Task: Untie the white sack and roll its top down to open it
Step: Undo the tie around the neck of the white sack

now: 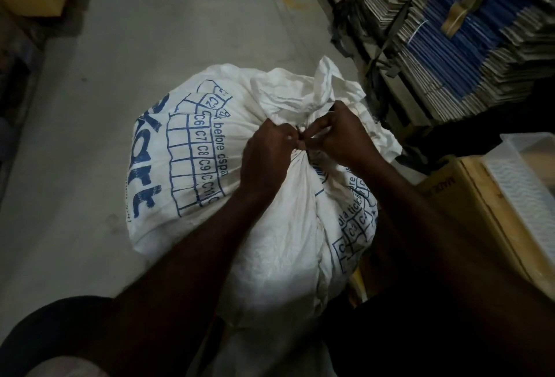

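1. Pinching the dark tie (pixel 301 131) at the neck of the white sack (pixel 210 166), my left hand (pixel 265 156) and right hand (pixel 341 136) have fingertips closed on the knot.
2. Sack stands on the concrete floor (pixel 150 31) before me, neck bunched, loose top (pixel 315 88) flopped toward 1 o'clock.
3. Stacked flattened cartons (pixel 450 46) sit at 2 o'clock.

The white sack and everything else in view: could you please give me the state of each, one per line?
white sack: full, neck gathered and still tied, top not rolled down
tie: still around the neck, pinched by both hands
left hand: pinching the tie
right hand: pinching the tie
clear plastic tray: upright on a crate
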Action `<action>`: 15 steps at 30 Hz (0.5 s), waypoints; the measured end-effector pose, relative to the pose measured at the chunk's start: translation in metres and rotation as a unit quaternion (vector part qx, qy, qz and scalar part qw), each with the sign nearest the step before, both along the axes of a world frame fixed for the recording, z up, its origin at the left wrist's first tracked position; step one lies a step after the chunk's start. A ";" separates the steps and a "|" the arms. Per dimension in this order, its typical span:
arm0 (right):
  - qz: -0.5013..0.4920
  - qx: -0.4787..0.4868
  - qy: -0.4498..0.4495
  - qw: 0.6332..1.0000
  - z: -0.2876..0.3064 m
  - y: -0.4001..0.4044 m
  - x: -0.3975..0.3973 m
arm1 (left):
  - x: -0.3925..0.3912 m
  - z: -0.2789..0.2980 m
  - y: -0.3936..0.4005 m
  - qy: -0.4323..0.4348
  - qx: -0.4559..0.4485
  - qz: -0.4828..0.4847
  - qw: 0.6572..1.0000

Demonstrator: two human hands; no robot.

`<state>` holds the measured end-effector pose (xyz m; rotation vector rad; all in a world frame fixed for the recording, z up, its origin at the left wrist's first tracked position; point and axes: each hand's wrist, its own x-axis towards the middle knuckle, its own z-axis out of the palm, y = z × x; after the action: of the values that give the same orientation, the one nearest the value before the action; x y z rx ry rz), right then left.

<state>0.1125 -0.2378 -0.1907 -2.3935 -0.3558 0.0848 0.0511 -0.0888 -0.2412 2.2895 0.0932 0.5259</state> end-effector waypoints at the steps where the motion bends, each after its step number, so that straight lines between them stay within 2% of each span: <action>1: -0.001 0.000 0.000 1.000 -0.001 0.000 0.001 | 0.002 -0.002 0.000 0.006 -0.012 0.006 1.000; 7: 0.021 -0.006 -0.037 0.999 -0.007 0.009 -0.002 | 0.006 -0.014 0.007 0.033 -0.109 0.013 0.993; 12: 0.034 -0.003 -0.017 0.999 -0.007 0.011 0.005 | 0.002 -0.004 0.011 0.051 -0.184 0.032 0.981; 15: 0.060 -0.023 -0.051 0.997 -0.010 0.012 0.004 | 0.004 -0.003 0.014 0.065 -0.207 0.045 0.975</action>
<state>0.1168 -0.2256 -0.2004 -2.4269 -0.5510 0.0246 0.0550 -0.0747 -0.2447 1.9138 0.3414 0.3610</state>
